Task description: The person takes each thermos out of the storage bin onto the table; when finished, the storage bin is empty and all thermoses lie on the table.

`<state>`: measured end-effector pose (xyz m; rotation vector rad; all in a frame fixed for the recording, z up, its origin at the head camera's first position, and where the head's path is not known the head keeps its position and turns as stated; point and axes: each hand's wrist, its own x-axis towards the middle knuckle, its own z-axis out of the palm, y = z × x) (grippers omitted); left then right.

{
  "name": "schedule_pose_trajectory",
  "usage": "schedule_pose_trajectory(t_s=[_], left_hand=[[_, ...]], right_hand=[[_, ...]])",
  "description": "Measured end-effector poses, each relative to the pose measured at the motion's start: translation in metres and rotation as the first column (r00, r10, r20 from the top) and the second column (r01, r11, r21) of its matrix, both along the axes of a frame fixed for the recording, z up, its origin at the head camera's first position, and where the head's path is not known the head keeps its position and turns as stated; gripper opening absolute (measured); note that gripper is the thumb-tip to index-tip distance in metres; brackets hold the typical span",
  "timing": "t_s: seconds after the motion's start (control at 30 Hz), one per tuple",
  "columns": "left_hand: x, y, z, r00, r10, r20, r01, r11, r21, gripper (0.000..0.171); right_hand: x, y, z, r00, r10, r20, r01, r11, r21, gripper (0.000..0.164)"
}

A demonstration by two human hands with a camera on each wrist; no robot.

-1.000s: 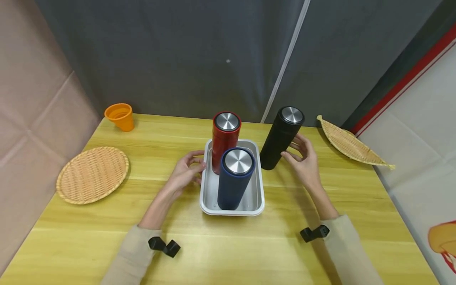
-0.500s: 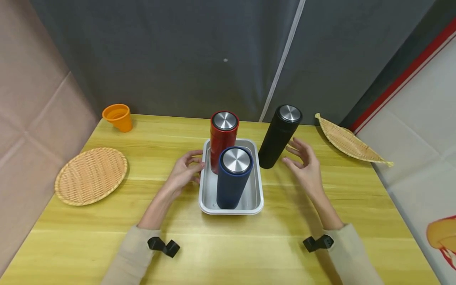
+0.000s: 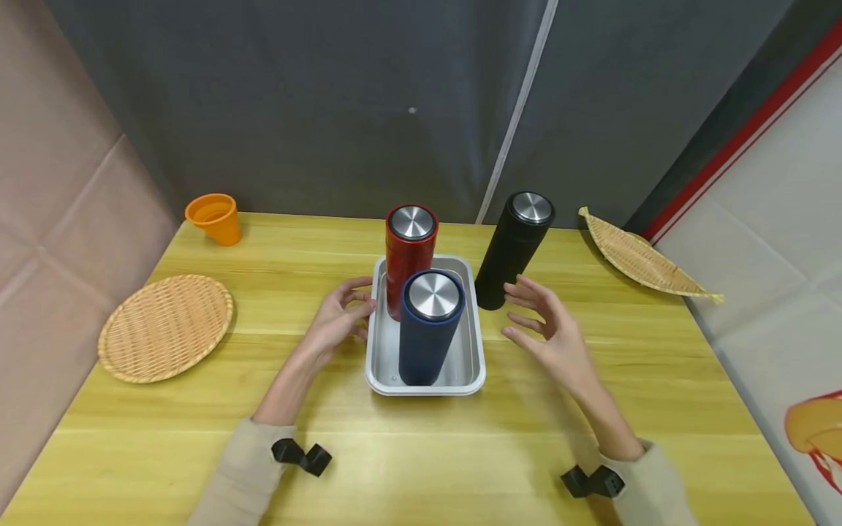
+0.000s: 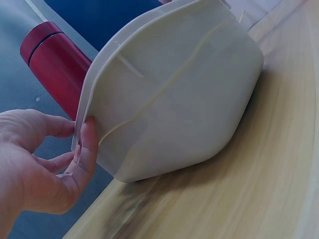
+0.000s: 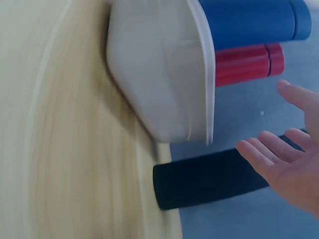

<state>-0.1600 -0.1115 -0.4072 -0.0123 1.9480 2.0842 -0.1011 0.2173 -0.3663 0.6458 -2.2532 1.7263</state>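
Observation:
A silvery metal tray (image 3: 471,365) holds a red thermos (image 3: 409,256) at its back left and a navy blue thermos (image 3: 427,343) in front, both upright. My left hand (image 3: 334,315) pinches the tray's left rim; in the left wrist view the thumb and a finger (image 4: 88,144) lie on either side of the edge. To the right of the tray, a black thermos (image 3: 503,256) stands on the table. My right hand (image 3: 551,332) is in front of that thermos with loosely bent fingers and holds nothing; the right wrist view shows its palm (image 5: 299,169) turned toward the tray.
On the left lies a round woven mat (image 3: 166,329), with an orange cup (image 3: 215,219) behind it at the back corner. A leaf-shaped woven basket (image 3: 638,256) is at the back right, near the wall. A grey curtain (image 3: 296,109) hangs behind the table.
My right hand has let go of the black thermos and moved away from it, toward the front and slightly left. The left hand keeps its place on the tray rim.

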Motion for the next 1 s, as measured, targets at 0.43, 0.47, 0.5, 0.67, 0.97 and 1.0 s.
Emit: schedule_pose_trajectory(t_s=[0.43,0.47,0.5,0.67,0.97,1.0], left_hand=[[0.0,0.001,0.001,1.0,-0.007,0.001,0.007,1.0,-0.006,0.049],[0.0,0.002,0.001,1.0,-0.009,0.001,0.009,1.0,-0.005,0.049],[-0.001,0.002,0.001,1.0,-0.009,0.002,0.009,1.0,-0.002,0.049],[0.0,0.001,0.001,1.0,-0.007,0.001,0.007,1.0,0.001,0.05],[0.001,-0.001,0.001,1.0,-0.008,-0.001,0.008,1.0,-0.005,0.05],[0.001,-0.001,0.001,1.0,-0.008,-0.001,0.008,1.0,-0.006,0.05]], right_hand=[[0.012,-0.03,0.007,0.98,0.185,0.071,-0.184,0.983,-0.022,0.079],[0.012,-0.034,0.006,0.978,0.196,0.076,-0.195,0.98,-0.028,0.08],[0.012,-0.037,0.005,0.975,0.205,0.08,-0.204,0.979,-0.028,0.08],[0.011,-0.054,-0.001,0.969,0.219,0.118,-0.216,0.976,-0.037,0.08],[0.011,-0.074,-0.01,0.964,0.184,0.191,-0.176,0.983,-0.057,0.082],[0.011,-0.074,-0.01,0.965,0.18,0.19,-0.172,0.983,-0.057,0.083]])
